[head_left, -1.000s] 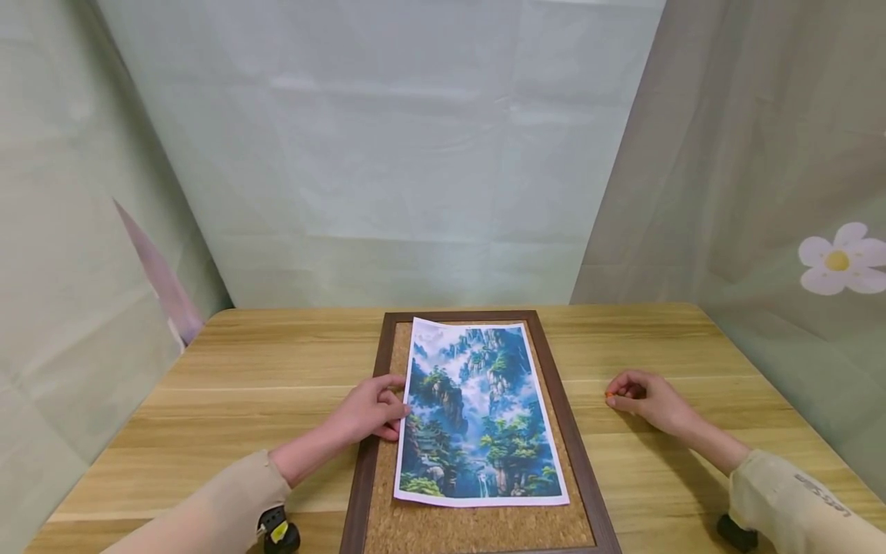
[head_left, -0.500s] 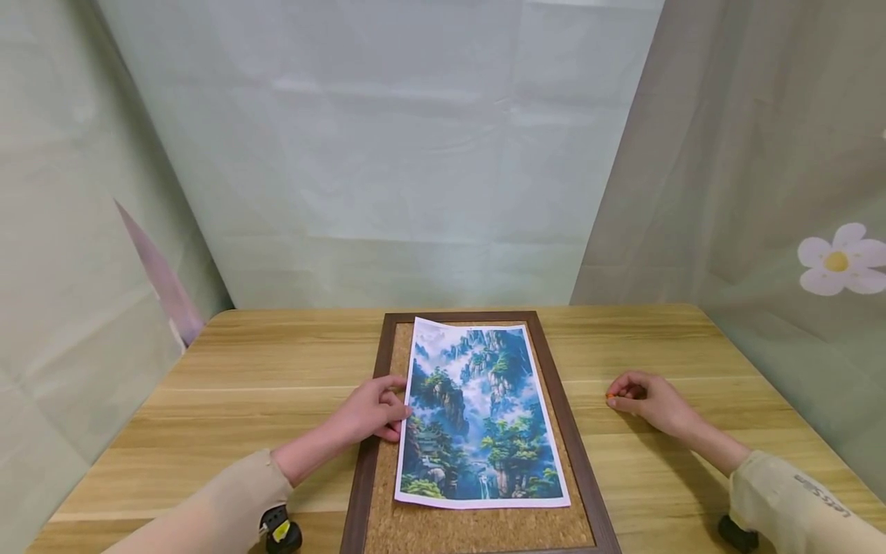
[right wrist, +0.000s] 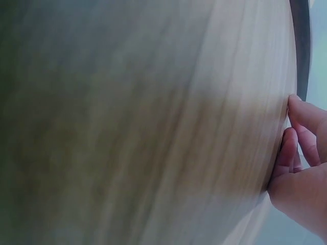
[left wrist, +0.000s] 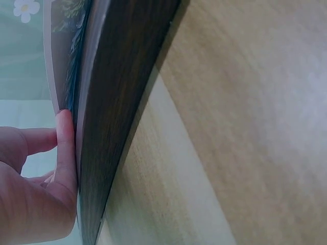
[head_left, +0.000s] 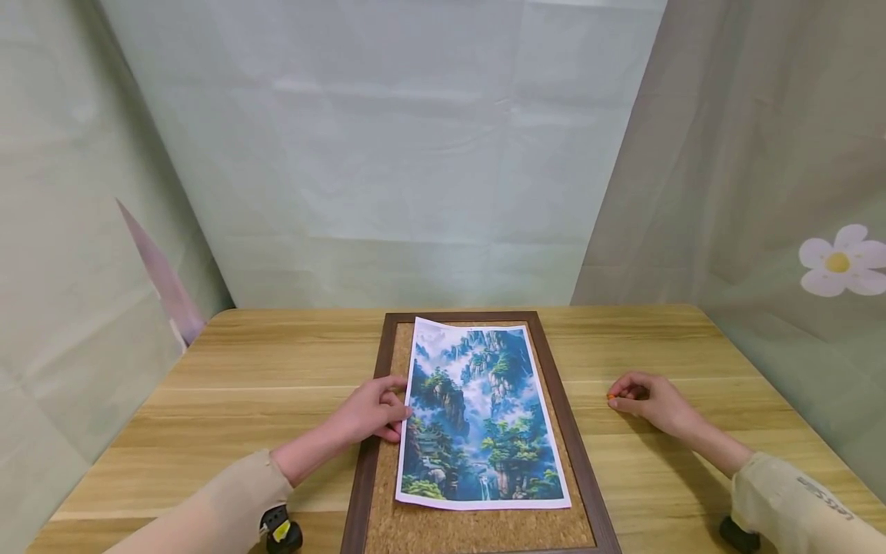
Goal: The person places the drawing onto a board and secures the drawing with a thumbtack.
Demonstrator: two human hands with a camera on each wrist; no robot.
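The picture (head_left: 481, 415), a print of green peaks and cloud, lies lengthwise on the cork board (head_left: 477, 531) inside its dark wooden frame (head_left: 360, 477), in the middle of the wooden table (head_left: 263, 385). Almost nothing has shifted over the last second: print, frame and both hands sit where they were, so the sheet looks held in place, not yet fixed down. The left hand (head_left: 370, 412) rests across the frame's left rail, fingers loosely bent and their tips on the sheet's left edge. The right hand (head_left: 647, 400) lies on the table well to the right, fingers curled on a small orange object (head_left: 610, 396). Only the head view shows this whole layout. The left wrist view adds a fingertip (left wrist: 65, 138) against the paper's edge; the right wrist view shows curled fingers (right wrist: 301, 132) on the tabletop, the orange object hidden.
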